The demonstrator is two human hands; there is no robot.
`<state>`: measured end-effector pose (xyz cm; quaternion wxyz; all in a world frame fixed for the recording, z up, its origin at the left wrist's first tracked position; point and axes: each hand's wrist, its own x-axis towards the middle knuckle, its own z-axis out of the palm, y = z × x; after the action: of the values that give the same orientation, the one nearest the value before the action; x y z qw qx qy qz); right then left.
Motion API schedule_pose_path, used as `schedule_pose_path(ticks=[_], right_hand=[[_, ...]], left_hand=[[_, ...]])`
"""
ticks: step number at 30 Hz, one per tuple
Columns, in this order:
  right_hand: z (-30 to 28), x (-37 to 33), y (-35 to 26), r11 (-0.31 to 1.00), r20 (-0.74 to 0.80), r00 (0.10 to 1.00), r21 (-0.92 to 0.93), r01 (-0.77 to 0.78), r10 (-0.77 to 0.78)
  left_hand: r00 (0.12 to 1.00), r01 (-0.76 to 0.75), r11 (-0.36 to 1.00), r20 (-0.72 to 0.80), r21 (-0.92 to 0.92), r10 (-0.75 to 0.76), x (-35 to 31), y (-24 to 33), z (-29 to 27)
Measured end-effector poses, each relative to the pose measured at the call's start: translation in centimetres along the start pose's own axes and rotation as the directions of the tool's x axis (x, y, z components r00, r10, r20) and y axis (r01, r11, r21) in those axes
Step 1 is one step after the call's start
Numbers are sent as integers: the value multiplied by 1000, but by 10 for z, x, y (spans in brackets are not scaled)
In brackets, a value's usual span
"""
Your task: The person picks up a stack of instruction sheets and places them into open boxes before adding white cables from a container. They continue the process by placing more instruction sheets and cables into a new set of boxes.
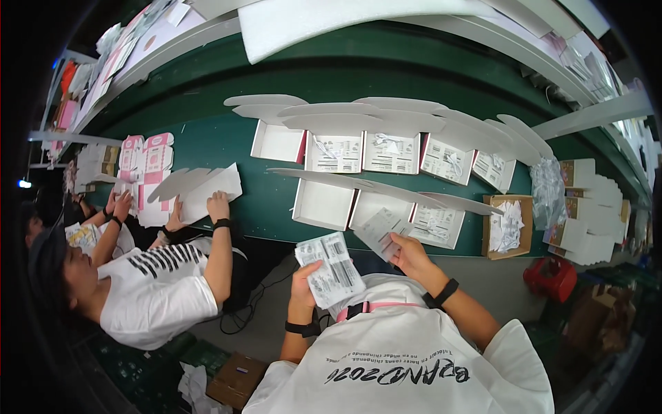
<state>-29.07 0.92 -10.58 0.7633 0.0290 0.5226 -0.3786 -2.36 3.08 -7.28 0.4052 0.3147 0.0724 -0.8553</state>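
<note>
My left hand grips a thick stack of white printed leaflets in front of my waist. Pinched in my right hand is a single printed leaflet, held over the front edge of the middle box in the near row. To its left stands an open white box with a bare inside. The right-hand near box has a leaflet lying in it. Behind, in the far row, several open boxes hold leaflets and small white items; the leftmost box shows a bare inside.
A brown carton of small white paper pieces, a clear plastic bag and stacked flat boxes are on the right. A red stool stands below. At left, a co-worker handles a white box near flat pink boxes.
</note>
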Motion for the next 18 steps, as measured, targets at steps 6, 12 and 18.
schedule_pose_path(ticks=[6,12,18], right_hand=[[24,0,3,925,42,948,208,-317,316],[78,-19,0,690,250,965,-685,231,-75],[70,4,5,481,321,945,-820,309,-60]], left_hand=[[999,47,999,8,11,-48,6,24,5],[996,85,996,-24,39,-84,23,23,-11],[999,3,1000,-44,2,-3,13,32,-12]])
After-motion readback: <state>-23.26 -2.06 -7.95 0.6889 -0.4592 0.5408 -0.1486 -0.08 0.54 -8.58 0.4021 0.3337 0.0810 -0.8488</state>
